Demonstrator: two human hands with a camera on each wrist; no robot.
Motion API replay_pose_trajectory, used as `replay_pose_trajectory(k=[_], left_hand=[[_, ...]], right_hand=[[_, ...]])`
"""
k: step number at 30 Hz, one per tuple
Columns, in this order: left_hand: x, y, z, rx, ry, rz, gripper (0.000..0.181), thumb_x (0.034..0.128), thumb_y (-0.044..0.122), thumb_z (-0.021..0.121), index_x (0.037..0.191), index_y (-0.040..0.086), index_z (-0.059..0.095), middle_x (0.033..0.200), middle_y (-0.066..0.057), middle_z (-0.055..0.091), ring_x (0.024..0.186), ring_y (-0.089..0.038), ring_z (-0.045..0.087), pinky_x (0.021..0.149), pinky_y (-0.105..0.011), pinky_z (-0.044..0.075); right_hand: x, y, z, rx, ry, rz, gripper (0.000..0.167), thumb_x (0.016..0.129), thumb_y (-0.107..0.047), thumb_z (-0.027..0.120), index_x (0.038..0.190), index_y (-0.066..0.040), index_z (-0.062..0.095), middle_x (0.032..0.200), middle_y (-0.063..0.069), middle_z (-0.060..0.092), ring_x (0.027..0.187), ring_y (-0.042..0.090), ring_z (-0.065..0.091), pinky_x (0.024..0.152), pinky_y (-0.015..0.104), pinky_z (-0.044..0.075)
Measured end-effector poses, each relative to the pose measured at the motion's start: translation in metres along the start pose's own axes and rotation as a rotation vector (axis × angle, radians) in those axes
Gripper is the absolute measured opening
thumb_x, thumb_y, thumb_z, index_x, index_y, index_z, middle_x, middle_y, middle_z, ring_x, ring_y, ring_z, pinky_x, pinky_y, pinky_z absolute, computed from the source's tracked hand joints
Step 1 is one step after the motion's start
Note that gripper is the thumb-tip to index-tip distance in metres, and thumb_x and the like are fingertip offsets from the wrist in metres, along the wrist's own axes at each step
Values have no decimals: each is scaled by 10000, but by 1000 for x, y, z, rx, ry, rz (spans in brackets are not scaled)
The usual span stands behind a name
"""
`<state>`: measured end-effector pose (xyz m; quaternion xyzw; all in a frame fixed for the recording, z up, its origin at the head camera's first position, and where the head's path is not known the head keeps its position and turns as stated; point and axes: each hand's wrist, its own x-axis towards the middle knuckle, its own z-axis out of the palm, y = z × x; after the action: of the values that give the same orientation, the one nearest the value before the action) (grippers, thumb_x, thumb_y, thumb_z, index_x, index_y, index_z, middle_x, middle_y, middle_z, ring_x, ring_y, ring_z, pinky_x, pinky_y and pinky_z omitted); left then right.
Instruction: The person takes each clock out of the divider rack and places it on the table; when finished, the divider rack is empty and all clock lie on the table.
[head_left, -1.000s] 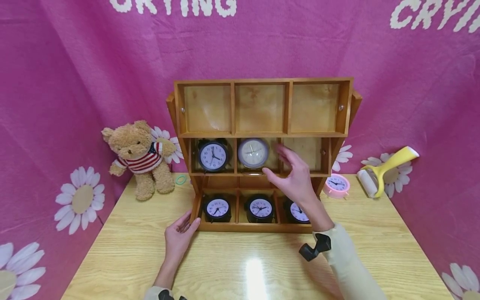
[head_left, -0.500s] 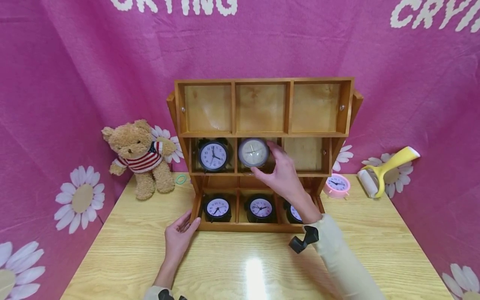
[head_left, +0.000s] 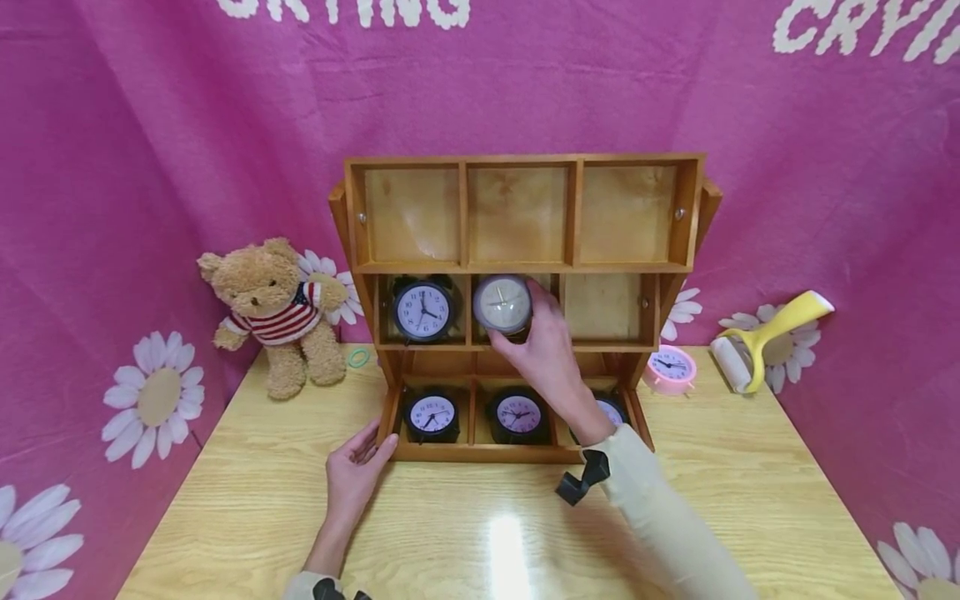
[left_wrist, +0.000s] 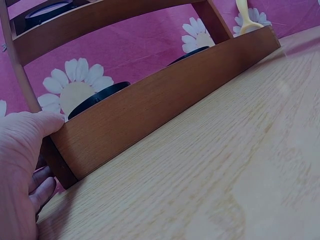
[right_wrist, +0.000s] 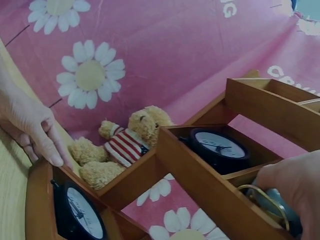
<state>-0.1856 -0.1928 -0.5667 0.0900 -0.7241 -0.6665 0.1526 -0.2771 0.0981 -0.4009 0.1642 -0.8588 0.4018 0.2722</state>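
My right hand [head_left: 542, 346] holds a round grey clock [head_left: 502, 304] in the middle compartment of the shelf's second tier. The thumb lies under its lower edge and the fingers curl along its right side. From the right wrist view, a gold-coloured ring [right_wrist: 270, 204] shows on this clock. My left hand [head_left: 355, 473] grips the lower left corner of the wooden shelf [head_left: 487, 453], thumb on the front and fingers at the side. A black alarm clock [head_left: 422, 311] sits in the compartment left of the grey one.
Along the bottom tier stand black clocks [head_left: 432, 414], the right one partly hidden by my right forearm. A teddy bear [head_left: 273, 312] sits left of the shelf. To the right are a pink clock [head_left: 670, 367] and a yellow-handled lint roller [head_left: 772, 337].
My right hand has moved left from beside the grey clock and its fingers have come round it. The left hand keeps its place on the shelf corner.
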Motion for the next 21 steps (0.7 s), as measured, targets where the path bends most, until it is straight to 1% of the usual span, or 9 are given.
replay_pose_trajectory(k=[1, 4, 6, 11, 13, 18, 21], left_hand=[[0, 0, 0, 0, 2, -1, 481, 884, 103, 849, 1315, -43, 694, 1308, -225, 687, 1067, -46, 688, 877, -121, 549], [0, -1, 0, -3, 5, 6, 473, 886, 102, 848, 1308, -48, 697, 1299, -237, 688, 1055, -35, 688, 873, -120, 550], [0, 0, 1, -7, 10, 12, 467, 885, 92, 846, 1303, -56, 697, 1293, -250, 685, 1068, -72, 696, 868, -118, 550], [-1, 2, 1, 1, 8, 11, 468, 893, 85, 837, 1315, -56, 689, 1308, -255, 676, 1171, -269, 677, 869, -99, 536], [-1, 3, 1, 3, 3, 2, 475, 897, 87, 834, 1326, -52, 683, 1320, -250, 671, 1201, -312, 657, 872, -90, 528], [-2, 4, 1, -7, -7, -10, 484, 897, 79, 831, 1337, -49, 674, 1335, -248, 660, 1215, -315, 645, 873, -89, 527], [-2, 5, 1, -11, -8, -8, 479, 895, 78, 833, 1333, -44, 680, 1327, -241, 667, 1211, -308, 649, 877, -96, 530]], right_hand=[[0, 0, 2, -6, 11, 8, 849, 826, -244, 881, 1502, 15, 439, 1403, 278, 556, 1271, 424, 560, 1078, 566, 498], [-1, -1, 6, -19, 43, 24, 876, 815, -276, 888, 1509, 15, 439, 1412, 285, 554, 1265, 433, 569, 1068, 571, 502], [0, -1, 9, -26, 61, 30, 886, 808, -295, 894, 1506, 15, 446, 1420, 280, 557, 1272, 434, 569, 1072, 572, 497], [1, -1, 13, -36, 95, 36, 880, 799, -312, 900, 1491, 10, 462, 1404, 266, 577, 1259, 427, 583, 1065, 568, 505], [1, -1, 15, -40, 101, 35, 874, 798, -308, 893, 1489, 8, 460, 1387, 263, 584, 1244, 422, 589, 1047, 568, 519], [0, -4, 17, -52, 113, 38, 887, 785, -303, 883, 1488, 15, 445, 1360, 272, 585, 1223, 429, 589, 1005, 583, 534], [0, -4, 18, -60, 117, 43, 891, 789, -312, 892, 1483, 18, 441, 1362, 275, 580, 1229, 434, 583, 1012, 585, 529]])
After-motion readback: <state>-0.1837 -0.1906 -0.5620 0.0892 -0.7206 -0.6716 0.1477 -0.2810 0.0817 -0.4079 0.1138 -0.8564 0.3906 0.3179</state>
